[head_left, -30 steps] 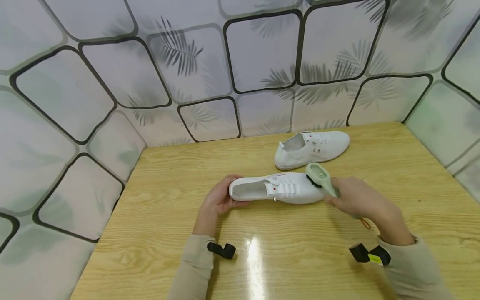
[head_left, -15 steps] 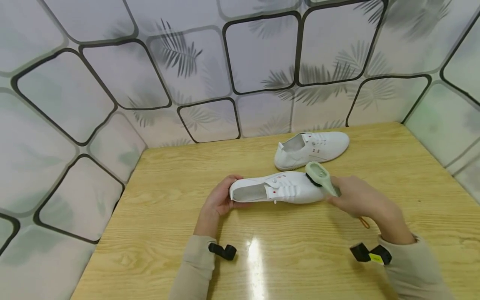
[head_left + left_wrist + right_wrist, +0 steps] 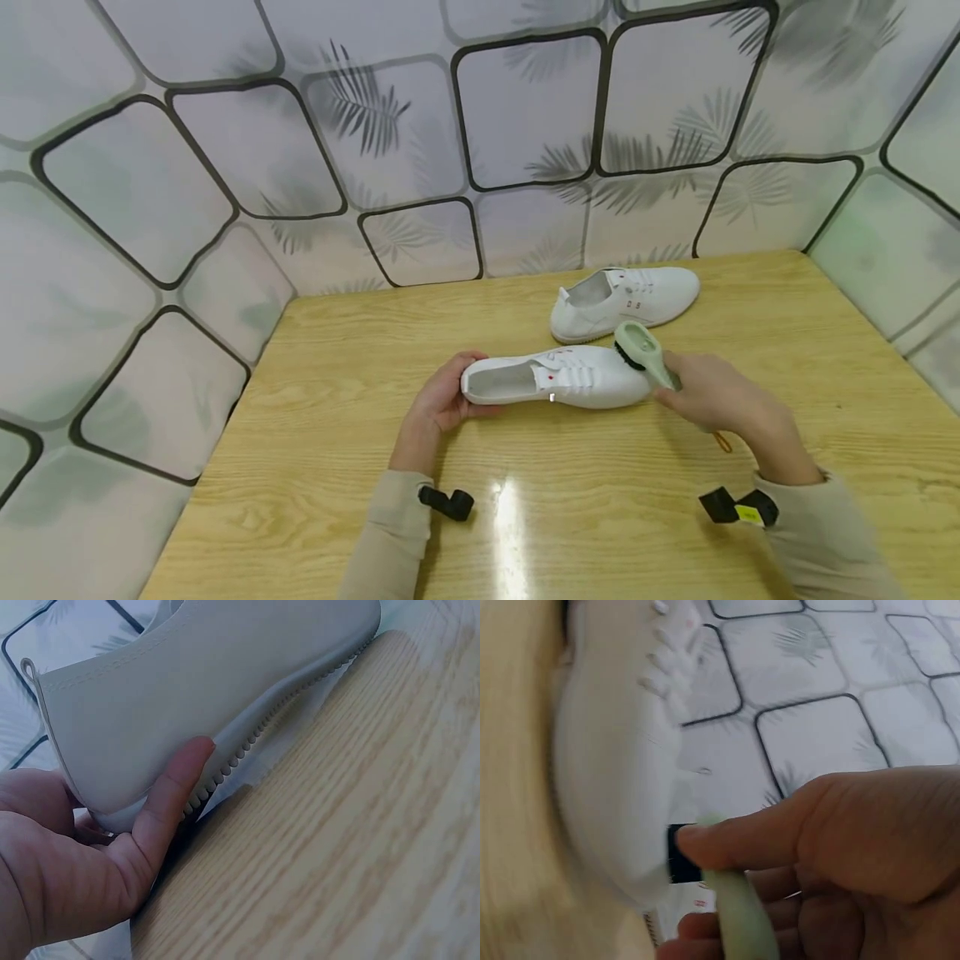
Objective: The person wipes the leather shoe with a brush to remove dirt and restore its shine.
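A white lace-up shoe [image 3: 600,385] lies in the middle of the table, toe to the right. My left hand [image 3: 442,396] grips its heel; in the left wrist view the thumb [image 3: 176,784] runs along the side just above the ridged sole, and the heel is raised off the wood. My right hand [image 3: 716,396] holds a pale green brush [image 3: 651,354] by its handle. Its dark bristles [image 3: 681,853] are against the toe of the shoe. An orange loop [image 3: 722,442] hangs from the handle end.
A second white shoe [image 3: 637,302] stands behind the first, toe to the right, close to the brush head. The wooden table [image 3: 337,500] ends at a patterned backdrop [image 3: 525,117] at the back and sides. A black wrist camera sits on each sleeve.
The view has shifted slightly. The brush stays at the toe with only small movement, and my left hand keeps its grip on the heel.
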Motion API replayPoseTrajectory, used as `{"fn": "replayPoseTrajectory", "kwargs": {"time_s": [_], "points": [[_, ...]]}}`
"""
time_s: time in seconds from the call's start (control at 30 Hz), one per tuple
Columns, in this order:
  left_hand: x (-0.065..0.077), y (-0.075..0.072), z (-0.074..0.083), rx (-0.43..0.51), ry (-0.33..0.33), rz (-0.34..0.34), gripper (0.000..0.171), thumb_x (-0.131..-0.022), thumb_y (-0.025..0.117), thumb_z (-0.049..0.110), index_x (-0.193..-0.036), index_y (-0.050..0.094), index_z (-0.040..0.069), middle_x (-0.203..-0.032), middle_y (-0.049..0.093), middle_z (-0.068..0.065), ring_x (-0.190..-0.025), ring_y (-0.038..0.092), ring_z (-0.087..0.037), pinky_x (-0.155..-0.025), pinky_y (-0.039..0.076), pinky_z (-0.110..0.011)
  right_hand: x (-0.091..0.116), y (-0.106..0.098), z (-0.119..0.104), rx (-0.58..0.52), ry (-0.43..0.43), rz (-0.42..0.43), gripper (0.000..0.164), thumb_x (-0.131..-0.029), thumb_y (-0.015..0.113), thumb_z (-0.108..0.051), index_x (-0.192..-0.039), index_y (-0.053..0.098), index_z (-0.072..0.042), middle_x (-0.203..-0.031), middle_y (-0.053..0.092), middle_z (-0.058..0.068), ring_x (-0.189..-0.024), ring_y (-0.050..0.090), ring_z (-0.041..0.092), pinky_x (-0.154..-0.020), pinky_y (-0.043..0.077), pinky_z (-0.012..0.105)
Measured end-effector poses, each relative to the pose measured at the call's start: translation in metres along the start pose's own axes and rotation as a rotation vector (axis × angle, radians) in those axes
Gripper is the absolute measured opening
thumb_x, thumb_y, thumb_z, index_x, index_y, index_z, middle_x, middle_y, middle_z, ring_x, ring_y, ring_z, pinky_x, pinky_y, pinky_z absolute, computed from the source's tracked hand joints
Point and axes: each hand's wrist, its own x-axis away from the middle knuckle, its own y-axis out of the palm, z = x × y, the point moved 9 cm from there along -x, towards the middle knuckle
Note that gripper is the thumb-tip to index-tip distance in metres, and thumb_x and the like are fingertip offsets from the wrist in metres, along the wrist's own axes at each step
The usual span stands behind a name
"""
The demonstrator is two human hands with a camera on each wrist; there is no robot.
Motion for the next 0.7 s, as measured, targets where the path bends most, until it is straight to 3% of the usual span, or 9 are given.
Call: {"fn": "replayPoseTrajectory", "kwargs": {"time_s": [0.17, 0.33, 0.43, 0.57, 0.63, 0.7], "points": [[0.001, 0.000, 0.000, -0.017, -0.001, 0.002, 0.020, -0.103, 0.041, 0.021, -0.117, 0.055, 0.014, -0.116, 0.059, -0.015, -0.094, 0.067, -0.033, -0.069, 0.059, -0.049, -0.005, 0.007, -0.015, -0.011, -0.080, 0.001, 0.058, -0.097, 0.062, -0.021, -0.138, 0.043, 0.016, -0.086, 0.057, 0.008, -0.070, 0.048, 0.018, -0.064, 0.041, 0.034], [0.000, 0.000, 0.001, -0.015, -0.003, 0.002, 0.020, -0.102, 0.042, 0.020, -0.115, 0.055, 0.014, -0.115, 0.060, -0.014, -0.091, 0.067, -0.031, -0.068, 0.059, -0.049, 0.003, 0.000, -0.012, -0.003, -0.072, -0.004, 0.060, -0.097, 0.063, -0.019, -0.140, 0.041, 0.017, -0.107, 0.065, 0.020, -0.075, 0.052, 0.019, -0.067, 0.044, 0.036], [0.001, 0.000, 0.002, -0.015, 0.005, 0.005, 0.024, -0.101, 0.042, 0.020, -0.120, 0.054, 0.011, -0.113, 0.061, -0.013, -0.091, 0.067, -0.030, -0.069, 0.059, -0.050, 0.003, -0.003, -0.008, 0.004, -0.042, 0.011, 0.063, -0.098, 0.060, -0.018, -0.143, 0.036, 0.018, -0.119, 0.062, 0.029, -0.078, 0.055, 0.021, -0.070, 0.046, 0.037], [0.001, 0.001, 0.003, -0.024, 0.015, -0.003, 0.029, -0.101, 0.041, 0.021, -0.125, 0.052, 0.010, -0.111, 0.061, -0.011, -0.091, 0.065, -0.028, -0.069, 0.059, -0.050, -0.002, 0.002, -0.014, -0.048, -0.041, -0.015, 0.067, -0.101, 0.057, -0.021, -0.148, 0.026, 0.016, -0.101, 0.062, 0.021, -0.069, 0.050, 0.019, -0.064, 0.043, 0.034], [0.000, 0.001, 0.003, -0.013, 0.033, -0.002, 0.025, -0.101, 0.041, 0.019, -0.120, 0.055, 0.012, -0.108, 0.061, -0.009, -0.088, 0.065, -0.025, -0.067, 0.059, -0.045, -0.002, 0.000, -0.017, -0.073, -0.057, -0.009, 0.067, -0.101, 0.057, -0.021, -0.149, 0.026, 0.014, -0.102, 0.062, 0.020, -0.071, 0.051, 0.020, -0.066, 0.044, 0.036], [-0.001, 0.000, 0.005, -0.005, 0.067, 0.003, 0.022, -0.100, 0.040, 0.016, -0.112, 0.058, 0.014, -0.104, 0.061, -0.006, -0.085, 0.063, -0.020, -0.065, 0.057, -0.036, 0.001, -0.005, -0.015, -0.079, -0.061, 0.017, 0.065, -0.101, 0.056, -0.020, -0.149, 0.027, 0.013, -0.115, 0.061, 0.027, -0.084, 0.059, 0.028, -0.073, 0.048, 0.043]]}}
